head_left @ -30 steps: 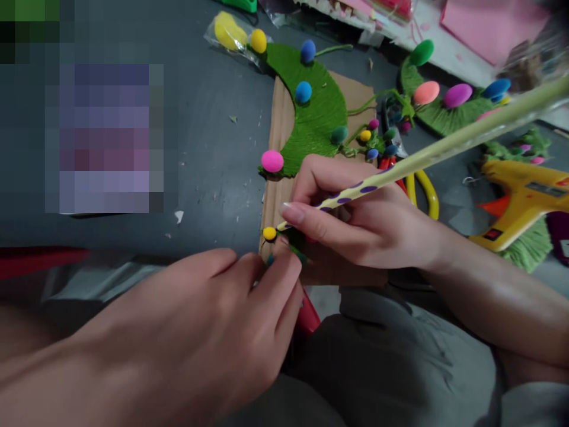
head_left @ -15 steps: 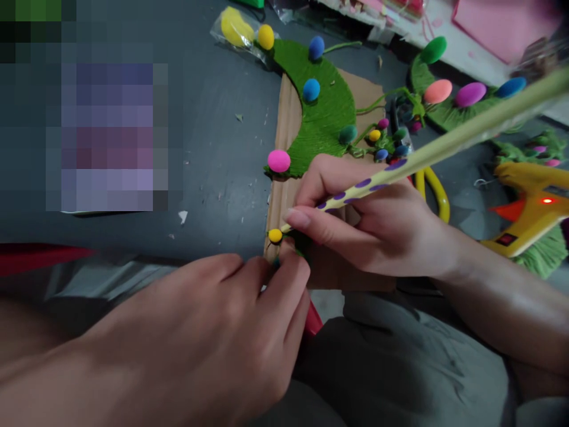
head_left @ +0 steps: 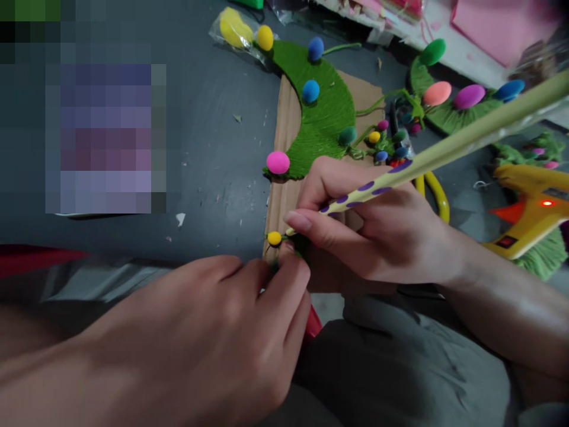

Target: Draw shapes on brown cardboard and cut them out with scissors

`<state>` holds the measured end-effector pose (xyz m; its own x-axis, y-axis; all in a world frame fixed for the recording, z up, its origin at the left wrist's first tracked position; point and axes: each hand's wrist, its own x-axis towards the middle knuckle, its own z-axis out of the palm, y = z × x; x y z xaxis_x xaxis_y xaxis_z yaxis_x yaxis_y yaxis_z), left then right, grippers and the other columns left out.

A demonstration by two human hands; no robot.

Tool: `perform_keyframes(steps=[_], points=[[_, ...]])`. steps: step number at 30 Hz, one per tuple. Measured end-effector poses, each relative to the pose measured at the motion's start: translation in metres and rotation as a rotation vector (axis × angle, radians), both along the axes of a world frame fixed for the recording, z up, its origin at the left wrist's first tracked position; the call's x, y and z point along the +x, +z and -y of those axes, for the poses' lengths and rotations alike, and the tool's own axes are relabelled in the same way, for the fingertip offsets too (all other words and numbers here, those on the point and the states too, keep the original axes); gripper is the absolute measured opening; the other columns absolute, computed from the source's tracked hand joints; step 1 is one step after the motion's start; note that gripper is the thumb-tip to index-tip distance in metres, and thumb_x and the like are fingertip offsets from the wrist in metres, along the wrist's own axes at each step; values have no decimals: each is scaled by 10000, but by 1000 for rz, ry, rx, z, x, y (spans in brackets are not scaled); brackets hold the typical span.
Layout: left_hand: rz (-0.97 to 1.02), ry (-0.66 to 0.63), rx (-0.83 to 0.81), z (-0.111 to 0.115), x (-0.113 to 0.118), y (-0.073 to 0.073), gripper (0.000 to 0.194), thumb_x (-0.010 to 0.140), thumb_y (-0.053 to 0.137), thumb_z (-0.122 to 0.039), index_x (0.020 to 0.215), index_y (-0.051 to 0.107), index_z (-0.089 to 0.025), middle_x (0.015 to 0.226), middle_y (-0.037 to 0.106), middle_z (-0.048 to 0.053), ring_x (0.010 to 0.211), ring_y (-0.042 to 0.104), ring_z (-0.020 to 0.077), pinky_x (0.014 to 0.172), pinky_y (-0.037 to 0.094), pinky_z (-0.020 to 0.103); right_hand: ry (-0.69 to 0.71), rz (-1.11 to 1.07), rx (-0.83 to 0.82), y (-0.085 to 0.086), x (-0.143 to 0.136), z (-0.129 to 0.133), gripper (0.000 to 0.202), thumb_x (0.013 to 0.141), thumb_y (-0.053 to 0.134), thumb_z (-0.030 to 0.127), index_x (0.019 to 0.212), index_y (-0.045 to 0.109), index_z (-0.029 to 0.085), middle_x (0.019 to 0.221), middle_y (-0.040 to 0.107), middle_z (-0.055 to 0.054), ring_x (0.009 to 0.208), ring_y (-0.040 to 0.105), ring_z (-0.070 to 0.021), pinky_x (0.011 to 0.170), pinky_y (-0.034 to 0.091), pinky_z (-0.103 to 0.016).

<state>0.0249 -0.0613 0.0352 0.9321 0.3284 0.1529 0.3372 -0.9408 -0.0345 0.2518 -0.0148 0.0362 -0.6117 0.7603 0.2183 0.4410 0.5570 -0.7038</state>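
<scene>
My right hand point(head_left: 377, 231) grips a pencil-like stick point(head_left: 427, 160), pale yellow with purple dots, the way one holds a pen. Its tip sits just right of a small yellow ball point(head_left: 274, 238) on the cardboard point(head_left: 278, 201). My left hand point(head_left: 231, 320) is closed, its fingertips pinched beside that ball over a dark green piece mostly hidden by the fingers. Above both hands lies a green crepe-paper crescent point(head_left: 331, 110) with a pink ball point(head_left: 278, 162), a light blue ball point(head_left: 310, 91) and other coloured balls along it.
A yellow glue gun point(head_left: 524, 204) with a red light lies at right, near yellow-handled scissors point(head_left: 438, 198). Behind are a second green crescent point(head_left: 429, 110) with balls, a small plastic bag point(head_left: 235, 29) of yellow balls, and pink sheets point(head_left: 502, 29). A blurred-out patch covers the left.
The stick's tip has shifted slightly right, a little farther from the small yellow ball. Both hands otherwise stay nearly where they were.
</scene>
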Motion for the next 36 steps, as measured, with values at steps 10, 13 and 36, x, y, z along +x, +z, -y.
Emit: perform_keyframes(steps=[10, 13, 36], points=[[20, -9, -57, -3, 4, 5, 212, 848, 488, -105, 928, 678, -156, 852, 657, 85, 515, 586, 217, 411, 412, 356, 53, 16, 15, 5, -1, 0, 171, 1022, 599, 279, 909, 612, 152, 806, 582, 4, 685, 515, -103, 656, 405, -262], [-26, -21, -42, -5, 9, 10, 234, 786, 479, -54, 839, 679, -163, 754, 631, 60, 464, 557, 201, 382, 390, 327, 99, 14, -5, 7, 0, -2, 165, 1024, 595, 278, 922, 612, 149, 788, 574, 6, 690, 516, -107, 652, 402, -253], [-269, 0, 132, 7, 20, 19, 409, 824, 420, 6, 1076, 742, -26, 1008, 724, 237, 529, 635, 204, 458, 539, 333, 137, 126, 27, 9, -8, -1, 253, 1089, 434, 356, 949, 526, 166, 798, 551, -12, 686, 486, -129, 625, 322, -275]])
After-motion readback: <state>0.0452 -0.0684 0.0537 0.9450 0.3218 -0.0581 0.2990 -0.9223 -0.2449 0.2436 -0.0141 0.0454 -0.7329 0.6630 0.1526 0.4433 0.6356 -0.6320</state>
